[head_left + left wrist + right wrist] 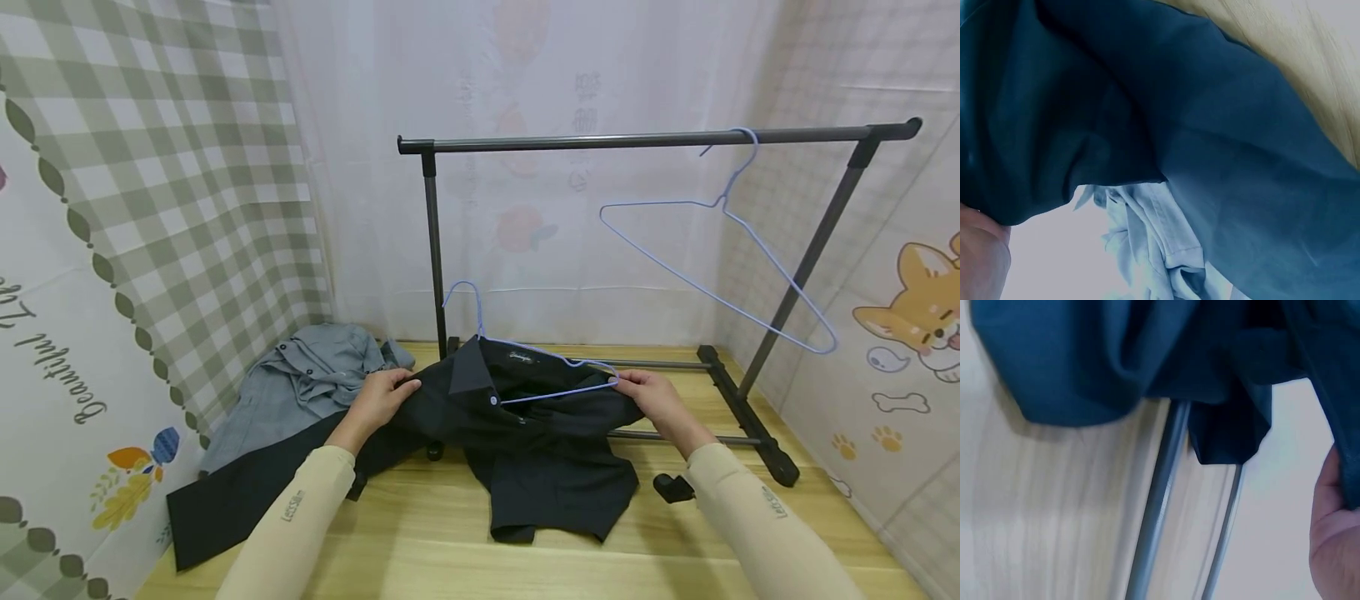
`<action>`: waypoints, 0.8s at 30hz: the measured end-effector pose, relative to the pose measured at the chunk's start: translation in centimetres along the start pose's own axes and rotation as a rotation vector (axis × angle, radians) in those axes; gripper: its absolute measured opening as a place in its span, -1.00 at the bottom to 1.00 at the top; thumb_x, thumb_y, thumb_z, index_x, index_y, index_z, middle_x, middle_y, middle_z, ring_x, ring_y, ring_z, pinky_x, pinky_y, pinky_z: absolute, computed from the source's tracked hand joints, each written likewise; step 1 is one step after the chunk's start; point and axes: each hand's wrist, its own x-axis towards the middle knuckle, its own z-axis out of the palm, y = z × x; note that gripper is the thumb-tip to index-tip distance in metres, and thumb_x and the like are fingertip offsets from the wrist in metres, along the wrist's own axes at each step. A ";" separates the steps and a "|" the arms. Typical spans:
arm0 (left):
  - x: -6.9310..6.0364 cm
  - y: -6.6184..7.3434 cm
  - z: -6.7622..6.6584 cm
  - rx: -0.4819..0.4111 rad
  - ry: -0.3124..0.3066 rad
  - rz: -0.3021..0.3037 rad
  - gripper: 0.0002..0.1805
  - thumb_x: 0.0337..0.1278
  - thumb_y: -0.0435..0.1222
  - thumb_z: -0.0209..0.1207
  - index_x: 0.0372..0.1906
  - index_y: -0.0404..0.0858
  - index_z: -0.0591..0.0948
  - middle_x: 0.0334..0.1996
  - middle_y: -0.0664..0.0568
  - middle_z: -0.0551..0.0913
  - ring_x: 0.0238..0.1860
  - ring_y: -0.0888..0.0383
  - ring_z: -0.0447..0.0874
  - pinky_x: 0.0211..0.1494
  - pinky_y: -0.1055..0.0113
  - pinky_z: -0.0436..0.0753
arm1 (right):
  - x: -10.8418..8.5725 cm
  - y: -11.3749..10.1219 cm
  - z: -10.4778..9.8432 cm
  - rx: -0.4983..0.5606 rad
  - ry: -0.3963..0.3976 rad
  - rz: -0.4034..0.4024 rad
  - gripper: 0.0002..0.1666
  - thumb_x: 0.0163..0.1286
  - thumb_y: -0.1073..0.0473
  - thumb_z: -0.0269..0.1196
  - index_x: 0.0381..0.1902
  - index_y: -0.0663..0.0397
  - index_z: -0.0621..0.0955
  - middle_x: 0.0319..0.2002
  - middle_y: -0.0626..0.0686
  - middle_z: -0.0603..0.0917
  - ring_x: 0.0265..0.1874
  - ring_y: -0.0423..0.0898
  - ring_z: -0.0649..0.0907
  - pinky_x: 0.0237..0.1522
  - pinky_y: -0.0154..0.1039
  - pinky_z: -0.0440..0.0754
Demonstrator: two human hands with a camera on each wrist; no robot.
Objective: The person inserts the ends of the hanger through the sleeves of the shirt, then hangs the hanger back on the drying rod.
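A black collared shirt (551, 483) is held up between both hands, its lower part and one sleeve trailing on the floor. Inside its neck opening sits a blue wire hanger (558, 393), the hook sticking up past the collar and the right end showing. My left hand (377, 407) pinches the shirt at its left shoulder; in the left wrist view that hand (982, 259) is only partly visible. The right hand (662, 402) grips the shirt's other shoulder, fingertips at the hanger's right end. Whether they also touch the wire, I cannot tell. In the right wrist view, thumb and palm (1335, 550) meet the cloth.
Behind the shirt stands a dark metal clothes rack (570, 143). A second blue hanger (738, 218) hangs toward the right of its bar. Grey-blue clothing (311, 379) lies heaped at left on the wooden floor (420, 542). Printed cloth curtains surround the space.
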 end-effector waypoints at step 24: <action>-0.3 1.6 2.2 0.287 0.326 0.337 -0.89 0.28 -0.30 0.28 -0.23 -0.29 0.72 -0.37 -0.07 0.74 -0.40 -0.01 0.71 -0.25 0.07 0.66 | -0.9 -2.9 4.9 -0.763 0.576 -0.692 -0.92 0.23 0.45 0.27 -0.46 0.36 0.61 -0.55 0.27 0.62 -0.62 0.19 0.64 -0.60 0.09 0.59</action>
